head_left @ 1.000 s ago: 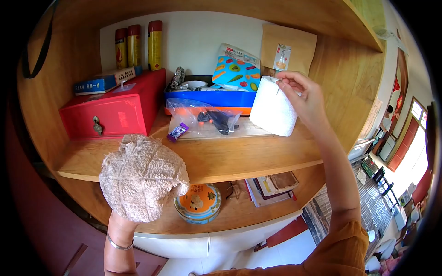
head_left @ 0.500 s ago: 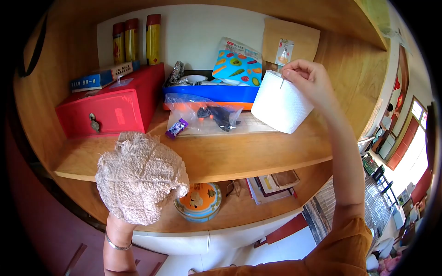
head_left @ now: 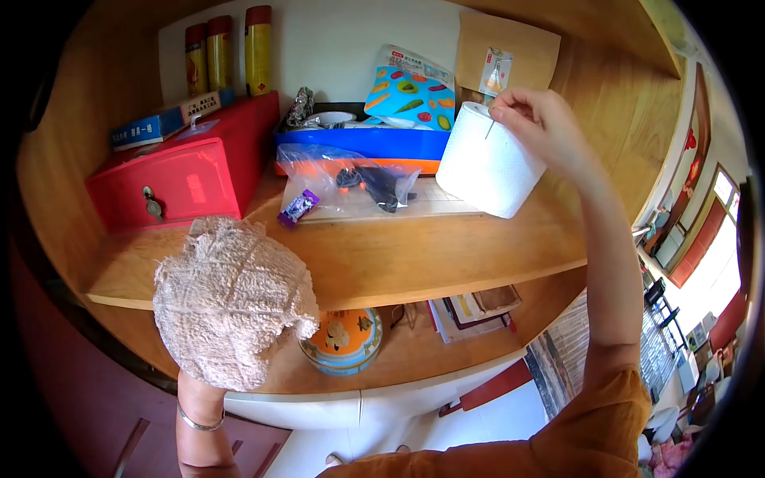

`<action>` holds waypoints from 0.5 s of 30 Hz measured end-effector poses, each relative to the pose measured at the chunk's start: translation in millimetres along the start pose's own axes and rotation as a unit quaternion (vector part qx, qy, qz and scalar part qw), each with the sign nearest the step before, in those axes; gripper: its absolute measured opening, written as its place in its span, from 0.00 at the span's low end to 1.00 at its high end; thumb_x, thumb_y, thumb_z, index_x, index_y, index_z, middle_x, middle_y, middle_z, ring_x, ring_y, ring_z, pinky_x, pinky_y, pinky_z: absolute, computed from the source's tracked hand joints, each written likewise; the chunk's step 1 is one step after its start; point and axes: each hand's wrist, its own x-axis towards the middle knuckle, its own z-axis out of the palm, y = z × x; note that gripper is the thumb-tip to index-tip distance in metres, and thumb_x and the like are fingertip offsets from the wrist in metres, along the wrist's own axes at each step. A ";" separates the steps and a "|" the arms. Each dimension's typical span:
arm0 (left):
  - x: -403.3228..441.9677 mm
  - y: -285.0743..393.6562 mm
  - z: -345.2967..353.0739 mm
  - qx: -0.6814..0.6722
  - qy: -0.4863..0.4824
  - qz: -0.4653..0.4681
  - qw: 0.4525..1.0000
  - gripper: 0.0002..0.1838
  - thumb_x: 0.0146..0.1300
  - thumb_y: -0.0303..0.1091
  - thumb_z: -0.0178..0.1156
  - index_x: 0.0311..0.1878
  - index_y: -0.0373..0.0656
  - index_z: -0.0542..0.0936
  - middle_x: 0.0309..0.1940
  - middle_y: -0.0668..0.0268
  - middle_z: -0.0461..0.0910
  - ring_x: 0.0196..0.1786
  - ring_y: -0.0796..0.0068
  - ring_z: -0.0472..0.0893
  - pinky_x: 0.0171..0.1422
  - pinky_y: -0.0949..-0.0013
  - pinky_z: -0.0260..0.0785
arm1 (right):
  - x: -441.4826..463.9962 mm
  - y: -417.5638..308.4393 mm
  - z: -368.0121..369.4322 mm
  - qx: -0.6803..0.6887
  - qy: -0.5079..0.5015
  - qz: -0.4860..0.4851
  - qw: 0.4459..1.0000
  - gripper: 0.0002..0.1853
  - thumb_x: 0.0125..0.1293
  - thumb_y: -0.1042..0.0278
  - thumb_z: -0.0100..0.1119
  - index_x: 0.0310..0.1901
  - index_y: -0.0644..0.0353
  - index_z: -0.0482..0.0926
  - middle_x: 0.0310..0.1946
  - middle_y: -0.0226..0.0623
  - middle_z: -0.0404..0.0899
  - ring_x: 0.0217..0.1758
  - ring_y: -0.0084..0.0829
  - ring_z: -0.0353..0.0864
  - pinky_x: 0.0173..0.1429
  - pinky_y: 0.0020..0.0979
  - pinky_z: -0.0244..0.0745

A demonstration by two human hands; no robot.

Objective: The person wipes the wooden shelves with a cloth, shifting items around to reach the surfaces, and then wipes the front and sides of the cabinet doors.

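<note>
Far left, we see the closed red box (head_left: 171, 185) on the shelf (head_left: 422, 256). Next, the left hand (head_left: 202, 389) is wrapped in a towel (head_left: 235, 303); fingers hidden, so we cannot tell its grip. Mid-shelf, plastic bag (head_left: 315, 173) and blue tray (head_left: 358, 143) lie untouched by either hand. At right, the paper roll (head_left: 484, 169) tilts, top rim pinched in the right hand (head_left: 535, 127): taken hold of, not yet released.

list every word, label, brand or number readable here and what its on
Blue-and-white box: seemingly "一格" ending its blue part; the rest unclear
Fruit-print packet: too small
White label: too small
Purple wrapper: too blurred
Round tin: too small
</note>
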 end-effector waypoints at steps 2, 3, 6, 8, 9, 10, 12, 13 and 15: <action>-0.5 1.4 -0.6 0.001 -0.003 -0.002 1.000 0.22 0.49 0.37 0.72 0.49 0.47 0.81 0.39 0.64 0.79 0.41 0.63 0.76 0.48 0.58 0.69 | -0.1 -3.8 1.0 -0.007 0.000 0.000 1.000 0.11 0.65 0.66 0.59 0.36 0.67 0.80 0.24 0.38 0.78 0.30 0.26 0.77 0.38 0.30 0.72; 0.8 2.8 1.1 0.002 -0.003 -0.003 1.000 0.21 0.49 0.37 0.72 0.49 0.47 0.81 0.38 0.65 0.79 0.40 0.63 0.76 0.48 0.59 0.69 | 0.2 -4.3 1.4 -0.015 0.003 -0.003 1.000 0.11 0.64 0.65 0.60 0.36 0.67 0.80 0.25 0.39 0.78 0.30 0.27 0.77 0.38 0.31 0.72; -1.6 0.6 0.3 0.002 -0.006 -0.005 1.000 0.21 0.50 0.37 0.72 0.49 0.47 0.81 0.37 0.65 0.79 0.38 0.64 0.76 0.46 0.59 0.69 | 2.6 -1.3 -0.3 0.002 -0.013 -0.006 1.000 0.11 0.64 0.65 0.60 0.36 0.67 0.79 0.26 0.39 0.79 0.31 0.27 0.77 0.39 0.31 0.73; -1.8 -0.4 0.8 0.001 -0.008 -0.005 1.000 0.21 0.50 0.37 0.72 0.48 0.46 0.81 0.36 0.65 0.78 0.37 0.65 0.76 0.45 0.60 0.69 | 2.0 -6.6 -1.4 0.000 -0.021 0.001 1.000 0.11 0.64 0.66 0.60 0.35 0.67 0.79 0.27 0.39 0.79 0.32 0.27 0.78 0.39 0.31 0.73; -2.5 -1.1 0.8 0.001 -0.009 -0.006 1.000 0.21 0.50 0.37 0.72 0.48 0.46 0.81 0.35 0.65 0.78 0.36 0.65 0.76 0.44 0.60 0.69 | 1.5 -8.3 -1.9 -0.003 -0.028 0.007 1.000 0.10 0.63 0.66 0.60 0.34 0.67 0.80 0.27 0.39 0.80 0.32 0.27 0.78 0.39 0.31 0.73; -3.1 -2.0 0.7 -0.001 -0.010 -0.005 1.000 0.21 0.50 0.37 0.72 0.48 0.46 0.81 0.35 0.65 0.78 0.36 0.66 0.76 0.43 0.60 0.69 | 1.2 -7.0 -1.8 -0.004 -0.028 0.007 1.000 0.10 0.63 0.66 0.60 0.34 0.67 0.80 0.27 0.39 0.80 0.32 0.27 0.78 0.39 0.31 0.73; -3.1 -3.7 1.6 -0.002 -0.009 -0.004 1.000 0.21 0.50 0.37 0.72 0.48 0.46 0.81 0.34 0.65 0.78 0.34 0.66 0.75 0.42 0.61 0.69 | 1.2 -2.5 -0.7 0.023 -0.028 -0.012 0.999 0.09 0.63 0.67 0.60 0.34 0.66 0.80 0.28 0.37 0.80 0.33 0.27 0.78 0.41 0.30 0.73; -1.6 -5.1 1.3 -0.006 -0.010 -0.004 1.000 0.21 0.51 0.37 0.72 0.48 0.46 0.81 0.33 0.66 0.78 0.34 0.67 0.75 0.41 0.61 0.69 | 0.9 -2.0 -0.7 0.023 -0.029 -0.011 0.999 0.09 0.63 0.67 0.60 0.34 0.66 0.80 0.28 0.37 0.80 0.33 0.27 0.78 0.41 0.30 0.73; -1.8 -7.0 2.4 -0.007 -0.013 -0.003 1.000 0.20 0.51 0.37 0.72 0.48 0.46 0.81 0.32 0.66 0.78 0.32 0.67 0.75 0.40 0.61 0.69 | 0.9 -1.6 -1.5 0.054 -0.047 -0.022 0.997 0.09 0.63 0.67 0.60 0.33 0.66 0.80 0.30 0.34 0.81 0.35 0.25 0.79 0.43 0.29 0.74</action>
